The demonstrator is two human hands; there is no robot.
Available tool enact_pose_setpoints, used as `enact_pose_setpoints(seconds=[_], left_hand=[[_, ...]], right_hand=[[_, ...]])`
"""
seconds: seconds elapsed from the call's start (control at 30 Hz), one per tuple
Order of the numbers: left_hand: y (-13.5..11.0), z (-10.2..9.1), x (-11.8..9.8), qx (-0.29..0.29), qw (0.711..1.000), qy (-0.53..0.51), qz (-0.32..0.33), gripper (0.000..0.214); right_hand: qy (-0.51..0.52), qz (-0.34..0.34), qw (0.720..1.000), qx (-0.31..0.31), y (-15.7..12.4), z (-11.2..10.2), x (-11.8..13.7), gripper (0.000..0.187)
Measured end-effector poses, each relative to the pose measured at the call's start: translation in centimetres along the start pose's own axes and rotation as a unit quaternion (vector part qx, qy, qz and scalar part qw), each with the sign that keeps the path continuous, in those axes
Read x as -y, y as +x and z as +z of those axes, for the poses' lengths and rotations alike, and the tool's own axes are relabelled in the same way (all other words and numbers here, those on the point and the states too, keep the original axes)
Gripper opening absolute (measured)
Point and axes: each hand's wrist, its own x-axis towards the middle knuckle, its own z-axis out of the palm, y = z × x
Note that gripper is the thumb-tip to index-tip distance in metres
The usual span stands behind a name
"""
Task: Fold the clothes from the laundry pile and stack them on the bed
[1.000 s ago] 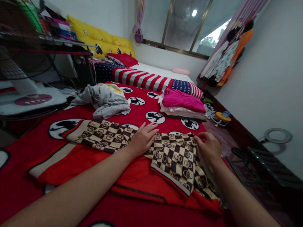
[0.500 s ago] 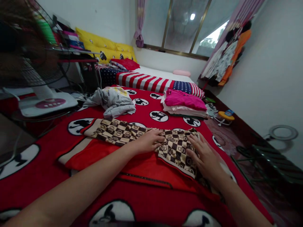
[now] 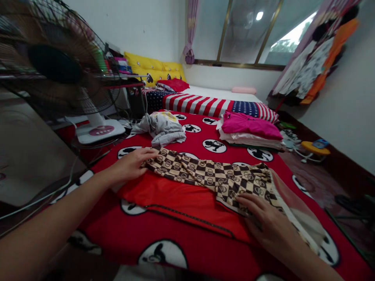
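Observation:
A red garment with brown-and-cream checkered panels lies part-folded on the red bed cover in front of me. Along its red part runs a dark studded strip. My left hand is at the garment's left end, fingers and thumb drawn together on the cloth; the trim there is hidden beneath it. My right hand rests on the right part of the checkered cloth, fingers stretched forward and palm down. A sheer pale piece spreads beyond this hand on the right.
A crumpled grey garment lies beyond, on the left. Folded clothes with a pink one on top are stacked at the back right. A fan stands at left; a yellow stool is on the floor at right.
My left hand has moved from the garment's middle to its left end. My right hand has slid nearer me along the checkered cloth. The view has swung left.

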Motion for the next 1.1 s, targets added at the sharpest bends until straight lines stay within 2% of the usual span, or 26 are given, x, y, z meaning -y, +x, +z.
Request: enact_pose_setpoints(seconds=[0.17, 0.3, 0.4, 0.47, 0.57, 0.63, 0.73, 0.8, 0.87, 0.97, 1.1], left_hand=[[-1.6, 0.0, 1.9, -0.019, 1.000, 0.020, -0.003, 0.042], [-1.6, 0.3, 1.4, -0.044, 0.999, 0.007, 0.002, 0.032], [-1.6, -0.5, 0.3, -0.054, 0.998, -0.003, -0.011, 0.030], [-1.9, -1.5, -0.6, -0.040, 0.999, -0.017, -0.019, 0.029], [-2.5, -2.5, -1.4, 0.043, 0.998, -0.038, -0.038, 0.025], [-2.8, -2.6, -1.5, 0.089, 0.993, -0.035, -0.071, 0.029], [-2.8, -1.8, -0.7, 0.052, 0.980, 0.029, -0.188, 0.043], [-2.7, -1.1, 0.2, 0.030, 0.956, 0.067, -0.282, 0.056], [-2.6, -0.6, 1.1, 0.047, 0.934, 0.078, -0.345, 0.070], [-2.4, -0.1, 2.2, 0.086, 0.921, 0.077, -0.373, 0.073], [-2.3, 0.1, 2.7, 0.137, 0.916, 0.038, -0.376, 0.066]], right_hand=[[-0.069, -0.029, 0.997, -0.017, -0.3, 1.1, -0.2, 0.058], [-0.071, -0.025, 0.997, -0.027, -0.1, 1.7, -0.9, 0.057], [-0.031, 0.000, 0.998, -0.048, -0.1, 1.0, -2.2, 0.050], [-0.015, 0.014, 0.997, -0.068, -0.1, 0.0, -3.0, 0.044], [-0.005, -0.004, 0.998, -0.067, 0.1, -1.5, -3.5, 0.034], [0.017, -0.023, 0.998, -0.052, 0.3, -2.0, -3.0, 0.027], [0.058, -0.003, 0.997, -0.055, 0.9, -2.2, -1.5, 0.023], [0.067, 0.021, 0.997, -0.043, 1.3, -2.0, -0.7, 0.024], [0.066, 0.032, 0.997, -0.007, 1.7, -1.8, -0.3, 0.023], [0.065, 0.043, 0.997, 0.026, 2.0, -1.4, -0.2, 0.024], [0.061, 0.056, 0.997, -0.004, 1.6, -1.2, 0.0, 0.026]])
